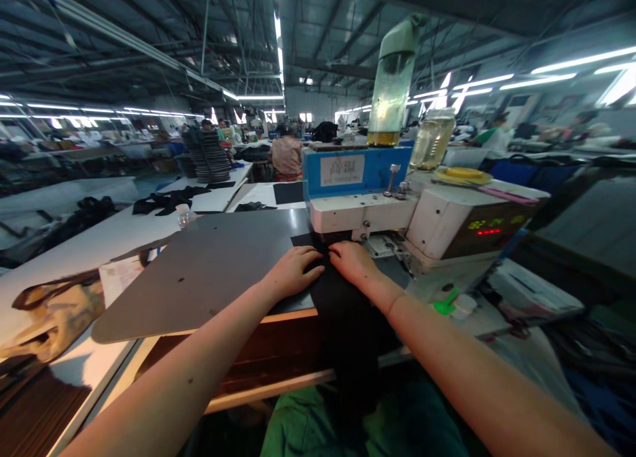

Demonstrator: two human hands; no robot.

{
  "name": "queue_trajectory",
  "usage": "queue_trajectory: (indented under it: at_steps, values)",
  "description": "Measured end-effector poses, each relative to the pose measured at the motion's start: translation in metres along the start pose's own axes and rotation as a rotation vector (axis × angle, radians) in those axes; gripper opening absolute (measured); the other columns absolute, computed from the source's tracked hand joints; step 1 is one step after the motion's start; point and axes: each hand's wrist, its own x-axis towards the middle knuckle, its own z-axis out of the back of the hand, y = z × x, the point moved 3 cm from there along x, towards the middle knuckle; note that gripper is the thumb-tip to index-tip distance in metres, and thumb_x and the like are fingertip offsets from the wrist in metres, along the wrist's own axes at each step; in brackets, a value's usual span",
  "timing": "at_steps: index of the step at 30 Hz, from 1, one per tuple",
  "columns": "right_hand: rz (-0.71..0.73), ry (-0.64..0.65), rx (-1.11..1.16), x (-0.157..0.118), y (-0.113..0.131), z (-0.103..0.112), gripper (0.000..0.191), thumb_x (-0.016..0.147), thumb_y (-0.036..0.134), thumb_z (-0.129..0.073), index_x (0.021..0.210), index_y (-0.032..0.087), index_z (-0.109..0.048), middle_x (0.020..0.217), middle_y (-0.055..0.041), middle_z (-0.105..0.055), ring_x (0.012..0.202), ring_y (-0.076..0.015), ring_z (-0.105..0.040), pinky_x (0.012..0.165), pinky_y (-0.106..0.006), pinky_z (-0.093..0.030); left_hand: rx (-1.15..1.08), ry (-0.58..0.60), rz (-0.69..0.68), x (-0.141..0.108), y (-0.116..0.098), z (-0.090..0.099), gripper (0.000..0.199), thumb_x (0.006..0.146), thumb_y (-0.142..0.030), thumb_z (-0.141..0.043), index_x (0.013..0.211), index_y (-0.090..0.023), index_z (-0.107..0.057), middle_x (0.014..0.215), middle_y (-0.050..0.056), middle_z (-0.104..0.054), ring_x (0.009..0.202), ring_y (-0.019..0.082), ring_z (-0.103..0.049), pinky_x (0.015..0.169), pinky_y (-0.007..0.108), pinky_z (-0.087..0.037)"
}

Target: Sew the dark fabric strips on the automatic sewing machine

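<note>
A long strip of black fabric [342,311] runs from the head of a white and blue sewing machine [362,212] over the table edge into my lap. Fingers stretched and thumb apart, my left hand [295,269] rests on the fabric's left edge and the grey metal plate [223,258]. My right hand [354,261] lies on the right side of the strip just before the machine head, its fingers bent together on the cloth. Its thumb is hidden. Under the machine head, the fabric's far end is hard to make out.
An oil bottle [392,86] and a clear jar [432,139] stand on the machine. A lit display panel [491,228] faces me at right. A green-handled item [446,303] lies below it. Crumpled tan cloth [64,311] is at left, and stacked dark pieces [211,155] stand farther back.
</note>
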Motion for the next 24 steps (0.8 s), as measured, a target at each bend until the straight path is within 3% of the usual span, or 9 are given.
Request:
queue_trajectory:
  at_steps: [11, 24]
  values:
    - [0.025, -0.011, -0.061, -0.0015, 0.0032, -0.0010, 0.026, 0.085, 0.021, -0.041, 0.094, 0.016, -0.065, 0.095, -0.0090, -0.066, 0.087, -0.0192, -0.061, 0.075, -0.026, -0.042, -0.012, -0.012, -0.016, -0.0006, 0.0001, -0.0007, 0.034, 0.085, -0.033, -0.046, 0.111, -0.014, -0.058, 0.118, 0.010, -0.055, 0.112, 0.020, -0.048, 0.100, 0.032, -0.036]
    - [0.016, 0.006, -0.065, -0.0029, 0.0043, -0.0004, 0.028, 0.086, 0.021, -0.039, 0.102, 0.016, -0.062, 0.101, -0.0099, -0.064, 0.089, -0.0188, -0.060, 0.078, -0.026, -0.042, -0.015, -0.008, -0.017, -0.0024, -0.0013, 0.0002, 0.035, 0.086, -0.035, -0.045, 0.112, -0.016, -0.057, 0.120, 0.009, -0.055, 0.113, 0.020, -0.047, 0.100, 0.033, -0.036]
